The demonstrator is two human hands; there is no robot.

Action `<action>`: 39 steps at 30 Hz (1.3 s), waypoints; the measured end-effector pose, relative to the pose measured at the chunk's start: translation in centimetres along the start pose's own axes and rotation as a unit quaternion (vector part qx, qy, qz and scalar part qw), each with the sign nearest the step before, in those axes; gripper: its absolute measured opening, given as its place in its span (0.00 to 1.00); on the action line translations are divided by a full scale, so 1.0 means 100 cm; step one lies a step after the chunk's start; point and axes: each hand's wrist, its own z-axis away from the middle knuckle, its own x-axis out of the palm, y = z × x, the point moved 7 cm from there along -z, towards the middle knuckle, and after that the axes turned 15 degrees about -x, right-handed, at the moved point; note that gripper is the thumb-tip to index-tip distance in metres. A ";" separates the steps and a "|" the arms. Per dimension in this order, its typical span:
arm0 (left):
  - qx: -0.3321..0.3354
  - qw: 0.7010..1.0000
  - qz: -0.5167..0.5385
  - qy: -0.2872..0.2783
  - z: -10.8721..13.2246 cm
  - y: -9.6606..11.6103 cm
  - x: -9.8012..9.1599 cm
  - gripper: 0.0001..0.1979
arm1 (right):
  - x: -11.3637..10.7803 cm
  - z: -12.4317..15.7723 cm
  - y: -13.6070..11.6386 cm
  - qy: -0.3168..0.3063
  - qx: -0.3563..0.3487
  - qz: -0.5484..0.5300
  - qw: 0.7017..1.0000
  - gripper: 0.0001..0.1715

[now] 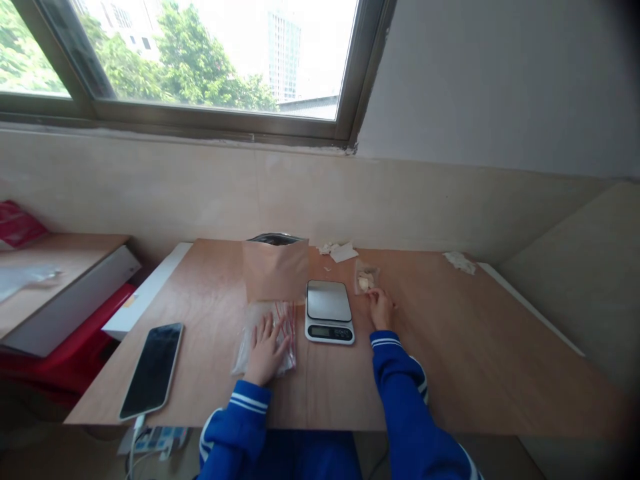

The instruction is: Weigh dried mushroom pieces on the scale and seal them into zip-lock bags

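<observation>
My left hand [267, 348] lies flat with its fingers spread on a pile of clear zip bags [243, 353] with red seal strips. My right hand [382, 311] has its fingers curled together at the lower edge of a small clear bag [359, 275] containing pale pieces. Between the two hands sits a white kitchen scale [329, 308] with a bare metal plate; no reading can be made out on its display. Behind the zip bags stands a brown kraft pouch [277, 272], its top gaping to show a silvery lining; its contents are too dark to make out.
A phone [153, 370] with a charging cable lies at the table's left. White scraps [344, 252] rest near the wall behind the scale, and a crumpled pale piece [460, 263] lies at the back right. A side table [75, 257] stands left, below the window.
</observation>
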 end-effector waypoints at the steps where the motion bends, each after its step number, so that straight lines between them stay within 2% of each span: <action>1: 0.005 0.999 0.030 -0.022 0.003 0.000 -0.001 0.29 | -0.009 0.008 -0.006 0.027 0.001 -0.015 1.000 0.13; 3: 0.025 0.994 0.096 -0.048 0.014 0.008 -0.006 0.30 | -0.030 0.029 -0.027 0.082 0.005 -0.026 0.996 0.14; 4: 0.042 0.990 0.128 -0.052 0.022 0.015 -0.011 0.30 | -0.045 0.043 -0.041 0.145 0.012 -0.052 0.988 0.14; 8: 0.165 0.958 0.220 -0.078 0.061 0.065 -0.035 0.31 | -0.091 0.094 -0.119 0.219 0.039 -0.112 0.968 0.14; 10: 0.191 0.946 0.250 -0.079 0.074 0.086 -0.047 0.32 | -0.106 0.106 -0.154 0.217 0.054 -0.170 0.960 0.14; 12: 0.190 0.937 0.282 -0.083 0.080 0.096 -0.056 0.31 | -0.104 0.106 -0.181 0.148 0.065 -0.267 0.950 0.17; 14: 0.159 0.934 0.305 -0.096 0.079 0.097 -0.059 0.21 | -0.094 0.104 -0.196 0.075 0.077 -0.352 0.930 0.20; 15: 0.140 0.935 0.312 -0.099 0.078 0.094 -0.059 0.16 | -0.089 0.103 -0.201 0.051 0.082 -0.379 0.921 0.21; 17: 0.109 0.938 0.318 -0.088 0.075 0.086 -0.062 0.16 | -0.081 0.101 -0.204 0.033 0.082 -0.391 0.916 0.22; 19: 0.093 0.938 0.326 -0.069 0.074 0.079 -0.067 0.17 | -0.079 0.102 -0.206 0.045 0.062 -0.348 0.934 0.23; 22: 0.044 0.925 0.374 -0.042 0.072 0.068 -0.074 0.16 | -0.083 0.106 -0.221 0.072 -0.014 -0.236 0.969 0.20; 24: -0.004 0.909 0.417 -0.029 0.071 0.062 -0.076 0.16 | -0.079 0.112 -0.240 0.035 -0.077 -0.211 0.974 0.12; 26: -0.037 0.893 0.448 -0.027 0.070 0.059 -0.075 0.18 | -0.068 0.121 -0.258 -0.030 -0.118 -0.235 0.964 0.06; 28: -0.038 0.882 0.470 -0.023 0.071 0.061 -0.077 0.18 | -0.060 0.129 -0.268 -0.063 -0.128 -0.265 0.954 0.04; 32: 0.005 0.873 0.487 -0.021 0.074 0.067 -0.080 0.16 | -0.049 0.135 -0.269 -0.053 -0.106 -0.299 0.947 0.07; 39: 0.049 0.877 0.467 -0.102 0.080 0.081 -0.075 0.14 | -0.044 0.130 -0.252 -0.067 -0.039 -0.355 0.932 0.14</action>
